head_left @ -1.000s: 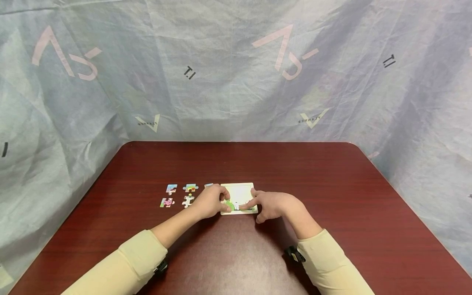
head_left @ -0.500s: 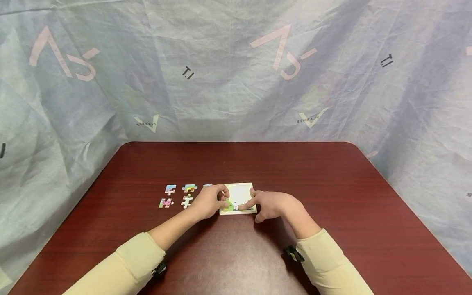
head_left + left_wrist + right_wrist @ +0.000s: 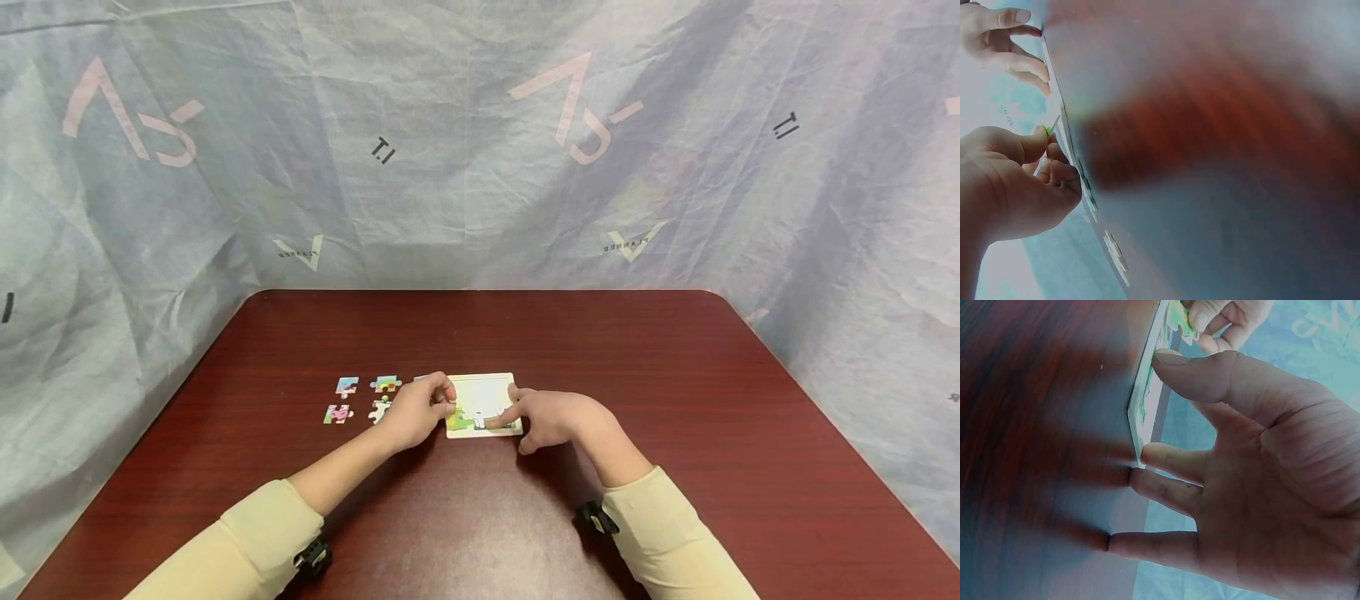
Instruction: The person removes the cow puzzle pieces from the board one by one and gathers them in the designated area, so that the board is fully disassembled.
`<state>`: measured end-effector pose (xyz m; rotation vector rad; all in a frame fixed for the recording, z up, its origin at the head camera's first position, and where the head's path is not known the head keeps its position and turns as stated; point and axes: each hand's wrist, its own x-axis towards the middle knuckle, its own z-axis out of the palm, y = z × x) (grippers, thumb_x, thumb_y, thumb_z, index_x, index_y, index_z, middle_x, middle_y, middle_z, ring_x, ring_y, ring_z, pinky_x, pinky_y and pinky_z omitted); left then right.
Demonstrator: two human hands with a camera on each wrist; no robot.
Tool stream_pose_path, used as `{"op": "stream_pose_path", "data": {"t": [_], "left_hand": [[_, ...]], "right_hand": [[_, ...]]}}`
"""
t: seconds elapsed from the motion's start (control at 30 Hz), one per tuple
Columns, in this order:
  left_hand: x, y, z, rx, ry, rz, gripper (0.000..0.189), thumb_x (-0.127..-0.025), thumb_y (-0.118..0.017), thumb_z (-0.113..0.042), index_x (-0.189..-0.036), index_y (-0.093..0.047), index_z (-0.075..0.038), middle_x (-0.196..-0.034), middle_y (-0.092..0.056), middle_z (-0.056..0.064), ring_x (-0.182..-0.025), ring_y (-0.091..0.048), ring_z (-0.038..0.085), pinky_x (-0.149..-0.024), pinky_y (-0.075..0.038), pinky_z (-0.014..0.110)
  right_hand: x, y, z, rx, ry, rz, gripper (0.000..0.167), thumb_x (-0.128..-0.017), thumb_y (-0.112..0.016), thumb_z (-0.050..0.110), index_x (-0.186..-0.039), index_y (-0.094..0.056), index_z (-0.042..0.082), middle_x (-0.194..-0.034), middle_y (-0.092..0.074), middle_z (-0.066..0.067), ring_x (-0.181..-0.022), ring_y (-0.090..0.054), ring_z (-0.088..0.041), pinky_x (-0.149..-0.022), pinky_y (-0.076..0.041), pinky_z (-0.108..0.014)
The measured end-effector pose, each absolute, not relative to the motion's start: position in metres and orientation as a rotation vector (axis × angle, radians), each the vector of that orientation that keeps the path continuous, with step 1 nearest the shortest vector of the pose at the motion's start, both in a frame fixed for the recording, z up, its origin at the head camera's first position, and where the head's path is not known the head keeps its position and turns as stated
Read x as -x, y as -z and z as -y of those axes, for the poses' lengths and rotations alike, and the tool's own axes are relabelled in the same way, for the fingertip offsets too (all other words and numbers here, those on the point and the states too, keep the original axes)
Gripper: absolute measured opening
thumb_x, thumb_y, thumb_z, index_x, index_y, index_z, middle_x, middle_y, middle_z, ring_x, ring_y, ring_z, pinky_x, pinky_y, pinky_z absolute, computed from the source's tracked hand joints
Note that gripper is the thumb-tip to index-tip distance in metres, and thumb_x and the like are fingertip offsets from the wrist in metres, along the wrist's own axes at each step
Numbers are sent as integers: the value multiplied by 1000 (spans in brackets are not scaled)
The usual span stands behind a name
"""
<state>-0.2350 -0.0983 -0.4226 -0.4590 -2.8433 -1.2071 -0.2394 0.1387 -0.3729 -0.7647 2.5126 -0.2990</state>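
My left hand (image 3: pixel 415 414) pinches a green and yellow puzzle piece (image 3: pixel 1180 320) between thumb and fingers. It holds the piece tilted over the left end of a small white puzzle tray (image 3: pixel 495 434). In the left wrist view only a thin green edge of that piece shows beside the thumb. Along the tray's near side lies a strip of puzzle picture with a white figure (image 3: pixel 480 420). My right hand (image 3: pixel 558 418) is spread at the tray's right end. Its thumb rests on the near part of the tray, one finger touches the frame and others stand on the table.
Left of the tray lie several loose puzzle pieces, among them a pink one (image 3: pixel 339 413), a blue one (image 3: pixel 347 385) and a yellow-and-blue one (image 3: pixel 387 383). Another (image 3: pixel 381 410) is partly covered by my left hand. A grey cloth (image 3: pixel 465 167) hangs behind the dark red table (image 3: pixel 600 342).
My left hand has drawn back slightly to the left and lifted the green and yellow piece's edge from the tray's near left corner. The right hand stays in place.
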Motion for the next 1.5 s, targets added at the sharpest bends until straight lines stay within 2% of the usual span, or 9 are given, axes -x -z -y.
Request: {"op": "stream_pose_path", "data": {"t": [0.4,0.73,0.9,1.5], "left_hand": [[224,424,131,424,1186,2876,14,-92,-72,-2,-91,-61,-10,-80,-59,-2,-75,-54,14,-71,-45,33],[207,425,171,372,1113,2918,12,-92,-72,-4,-91,-63,-11,-78,-59,-2,-70,-54,13,-66,-44,32],[200,425,190,338,1036,2952,10,-93,-72,-4,-92,-64,-10,-77,-59,-2,-69,-52,14,-67,-44,34],[183,426,239,350,864,2980,13,-90,-72,1,-88,-63,-8,-76,-53,-3,-71,-48,14,-66,-40,31]], "right_hand": [[240,373,-141,767,308,-2504,59,-86,-75,4,-138,-65,31,-164,-19,-22,-145,-34,-36,-95,-43,-42],[241,374,-143,778,293,-2516,60,-85,-75,4,-137,-65,31,-164,-20,-21,-143,-38,-37,-91,-45,-42],[241,375,-143,789,295,-2514,60,-85,-75,5,-138,-64,31,-164,-20,-22,-143,-38,-37,-93,-44,-42],[240,373,-141,758,303,-2503,58,-87,-75,6,-138,-64,32,-165,-18,-20,-145,-35,-37,-89,-45,-42]]}}
